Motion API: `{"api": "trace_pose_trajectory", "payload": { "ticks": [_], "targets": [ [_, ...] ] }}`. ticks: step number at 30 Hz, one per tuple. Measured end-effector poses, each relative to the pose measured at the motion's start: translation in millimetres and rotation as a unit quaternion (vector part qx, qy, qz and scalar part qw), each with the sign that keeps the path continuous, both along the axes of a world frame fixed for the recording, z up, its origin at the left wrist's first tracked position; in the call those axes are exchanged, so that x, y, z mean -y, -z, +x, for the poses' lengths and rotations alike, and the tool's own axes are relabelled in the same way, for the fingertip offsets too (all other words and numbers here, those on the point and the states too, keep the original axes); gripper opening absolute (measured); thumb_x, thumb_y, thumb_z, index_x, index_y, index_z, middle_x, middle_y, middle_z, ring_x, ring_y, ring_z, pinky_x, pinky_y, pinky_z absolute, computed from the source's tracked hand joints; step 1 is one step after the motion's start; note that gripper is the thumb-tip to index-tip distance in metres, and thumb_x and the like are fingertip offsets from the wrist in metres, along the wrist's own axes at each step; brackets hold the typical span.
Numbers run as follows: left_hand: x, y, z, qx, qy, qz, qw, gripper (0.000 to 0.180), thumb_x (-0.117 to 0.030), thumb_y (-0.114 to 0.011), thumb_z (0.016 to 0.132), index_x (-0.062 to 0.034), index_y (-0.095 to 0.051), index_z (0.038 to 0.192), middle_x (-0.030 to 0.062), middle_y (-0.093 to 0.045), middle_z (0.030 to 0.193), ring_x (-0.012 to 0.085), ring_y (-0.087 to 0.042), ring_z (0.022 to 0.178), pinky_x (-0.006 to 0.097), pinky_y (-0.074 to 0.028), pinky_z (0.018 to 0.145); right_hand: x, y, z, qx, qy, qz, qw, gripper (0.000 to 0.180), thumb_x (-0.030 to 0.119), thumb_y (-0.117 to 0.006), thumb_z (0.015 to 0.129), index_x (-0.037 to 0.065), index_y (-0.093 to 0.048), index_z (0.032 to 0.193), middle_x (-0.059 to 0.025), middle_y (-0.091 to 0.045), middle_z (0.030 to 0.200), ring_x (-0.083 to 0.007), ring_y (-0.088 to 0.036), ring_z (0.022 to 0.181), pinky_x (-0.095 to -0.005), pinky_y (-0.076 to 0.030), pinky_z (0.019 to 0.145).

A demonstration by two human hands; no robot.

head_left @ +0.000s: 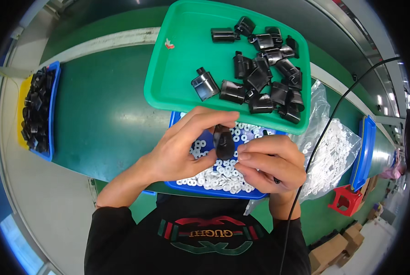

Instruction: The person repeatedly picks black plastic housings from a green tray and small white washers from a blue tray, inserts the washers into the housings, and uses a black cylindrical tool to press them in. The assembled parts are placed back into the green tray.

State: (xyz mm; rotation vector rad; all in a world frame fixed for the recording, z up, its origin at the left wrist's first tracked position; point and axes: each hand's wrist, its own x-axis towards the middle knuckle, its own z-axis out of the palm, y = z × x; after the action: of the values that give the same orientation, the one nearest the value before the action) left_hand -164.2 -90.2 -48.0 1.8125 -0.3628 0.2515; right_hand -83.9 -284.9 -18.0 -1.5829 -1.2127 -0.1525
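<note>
My left hand [184,146] and my right hand [269,162] meet over a blue tray [177,120] filled with small white rings [223,176]. Between the fingertips of both hands sits a small black plastic part [223,143], held upright. My left fingers curl over its top and my right fingers press against its right side. Just beyond, a green tray [177,68] holds several more black plastic parts [264,78], piled on its right half.
A blue and yellow bin [53,91] of black parts stands at the far left on the green belt [104,119]. A clear bag of white rings [331,151] lies to the right, beside another blue tray [365,146]. A black cable [324,133] hangs across the right. A red stool [345,199] and cardboard boxes [333,250] stand below.
</note>
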Motion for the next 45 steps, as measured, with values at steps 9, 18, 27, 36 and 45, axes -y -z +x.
{"api": "trace_pose_trajectory", "payload": {
  "ticks": [9, 18, 27, 36, 45],
  "targets": [
    [9, 3, 0, 0.056, -0.048, 0.023, 0.997, 0.070, 0.012, -0.072, 0.063, -0.0021, -0.054, 0.129, 0.0131, -0.058, 0.117, 0.0282, -0.059, 0.103, 0.036, -0.052, 0.081, 2, 5, -9, 0.020, 0.026, -0.068, 0.997, 0.039, 0.007, -0.084, 0.065, 0.013, -0.076, 0.102, -0.0056, -0.065, 0.107, -0.0136, -0.065, 0.071, -0.0243, -0.048, 0.052],
    [14, 10, -1, 0.066, -0.069, 0.012, 0.995, 0.069, 0.009, -0.076, 0.061, -0.0012, -0.055, 0.126, 0.0148, -0.059, 0.117, 0.0296, -0.060, 0.098, 0.036, -0.053, 0.078, 2, 23, -4, 0.010, 0.054, -0.019, 0.998, 0.047, 0.010, -0.087, 0.061, 0.011, -0.073, 0.106, -0.0036, -0.063, 0.098, -0.0123, -0.057, 0.062, -0.0230, -0.042, 0.047],
    [-2, -5, 4, 0.144, -0.070, 0.100, 0.982, 0.061, -0.008, -0.081, 0.067, 0.0017, -0.057, 0.123, 0.0165, -0.058, 0.112, 0.0279, -0.057, 0.094, 0.036, -0.049, 0.080, 7, 7, 0, 0.019, 0.048, -0.043, 0.998, 0.046, 0.012, -0.082, 0.062, 0.003, -0.069, 0.105, -0.0076, -0.064, 0.092, -0.0182, -0.064, 0.066, -0.0282, -0.051, 0.053],
    [-18, -3, 4, 0.108, -0.119, 0.010, 0.987, 0.046, -0.025, -0.040, 0.097, 0.0079, -0.071, 0.105, 0.0189, -0.062, 0.094, 0.0243, -0.058, 0.082, 0.035, -0.047, 0.072, 3, 22, -1, 0.062, 0.036, -0.086, 0.994, 0.042, 0.012, -0.077, 0.061, 0.003, -0.069, 0.101, -0.0057, -0.064, 0.089, -0.0156, -0.060, 0.055, -0.0276, -0.048, 0.049],
    [-20, -5, 3, 0.077, -0.085, 0.073, 0.991, 0.027, -0.008, -0.056, 0.088, 0.0070, -0.071, 0.105, 0.0175, -0.063, 0.094, 0.0209, -0.058, 0.078, 0.032, -0.047, 0.067, 6, 21, 0, 0.066, 0.048, -0.064, 0.995, 0.044, 0.011, -0.078, 0.059, 0.003, -0.069, 0.101, -0.0060, -0.064, 0.089, -0.0180, -0.063, 0.060, -0.0283, -0.051, 0.051]
  ]
}}
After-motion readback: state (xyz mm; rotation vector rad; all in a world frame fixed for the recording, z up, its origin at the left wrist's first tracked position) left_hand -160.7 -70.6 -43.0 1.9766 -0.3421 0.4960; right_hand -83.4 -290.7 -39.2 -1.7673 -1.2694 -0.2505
